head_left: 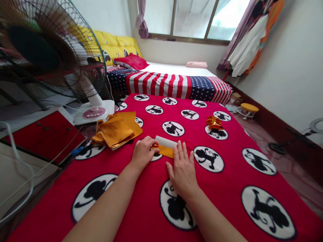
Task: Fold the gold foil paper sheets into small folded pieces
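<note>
Beyond the foot of this bright room's window [189, 20] lies a bed with a striped, starred blanket [161, 84], and nearer me a red cloth [233, 144] printed with monkeys in white circles covers the work surface. On it, right in front of the person, lies a sheet of paper [166, 152], white along its far side and gold along its near side, so I'd judge it partly folded over. Their left hand [143, 152] has thumb and fingers closed on the left end of the sheet, while the right hand [183, 164] is laid flat across the other end, palm down, gripping nothing.

Off to the left, near the fan [34, 52], sits a loose pile of gold sheets [117, 130], apparently flat and waiting, so plenty looks left to do. Over on the right, well apart, a small cluster of folded gold pieces [214, 123] seems to be what's done; from where I stand I can't count them. The sheet in hand looks only begun.
</note>
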The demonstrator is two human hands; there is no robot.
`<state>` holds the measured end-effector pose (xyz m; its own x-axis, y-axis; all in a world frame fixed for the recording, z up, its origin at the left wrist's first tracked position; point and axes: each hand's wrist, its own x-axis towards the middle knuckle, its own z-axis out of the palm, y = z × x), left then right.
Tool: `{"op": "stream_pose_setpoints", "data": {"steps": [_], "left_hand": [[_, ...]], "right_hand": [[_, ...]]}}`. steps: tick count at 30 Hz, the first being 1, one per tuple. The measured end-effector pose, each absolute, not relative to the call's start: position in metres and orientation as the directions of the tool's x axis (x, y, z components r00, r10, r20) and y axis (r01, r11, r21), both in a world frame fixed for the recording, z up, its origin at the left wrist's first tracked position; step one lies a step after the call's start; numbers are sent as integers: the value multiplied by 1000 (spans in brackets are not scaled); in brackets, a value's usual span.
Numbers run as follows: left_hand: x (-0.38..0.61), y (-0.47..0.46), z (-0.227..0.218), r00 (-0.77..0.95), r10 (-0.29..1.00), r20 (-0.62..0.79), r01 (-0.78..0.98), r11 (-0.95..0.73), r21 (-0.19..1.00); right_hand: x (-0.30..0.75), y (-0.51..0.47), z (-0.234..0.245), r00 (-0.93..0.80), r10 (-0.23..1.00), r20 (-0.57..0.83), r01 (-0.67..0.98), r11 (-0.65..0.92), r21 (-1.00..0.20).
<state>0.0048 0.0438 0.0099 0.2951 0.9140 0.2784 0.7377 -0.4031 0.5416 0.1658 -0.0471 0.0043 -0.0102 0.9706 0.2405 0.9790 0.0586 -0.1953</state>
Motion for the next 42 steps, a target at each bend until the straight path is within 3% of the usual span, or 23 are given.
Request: {"op": "stream_pose_setpoints", "data": {"steps": [4,9,18,28,31,34,37,42], "left_hand": [[1,50,10,315,892,323,762,-441,474],[6,43,8,380,854,356,740,-512,437],[21,32,5,533,747,397,542,-661,518],[15,36,6,575,714,399,450,-684,575],[15,37,5,590,693,414,457,-709,536],[14,39,3,585,675,450,468,-734,493],[14,41,0,569,672,475,488,-740,462],[10,44,-1,516,678,524,550,-731,404]], "right_hand": [[162,-50,4,-127,969,214,959,175,-223],[159,-52,8,-111,967,230,938,179,-298],[181,-35,3,52,938,343,803,165,-573],[192,-29,2,97,951,295,679,153,-718],[191,-30,2,97,937,335,692,179,-700],[190,-27,2,52,913,405,764,225,-605],[190,-25,2,5,921,390,811,224,-540],[190,-27,3,7,931,364,792,217,-571]]}}
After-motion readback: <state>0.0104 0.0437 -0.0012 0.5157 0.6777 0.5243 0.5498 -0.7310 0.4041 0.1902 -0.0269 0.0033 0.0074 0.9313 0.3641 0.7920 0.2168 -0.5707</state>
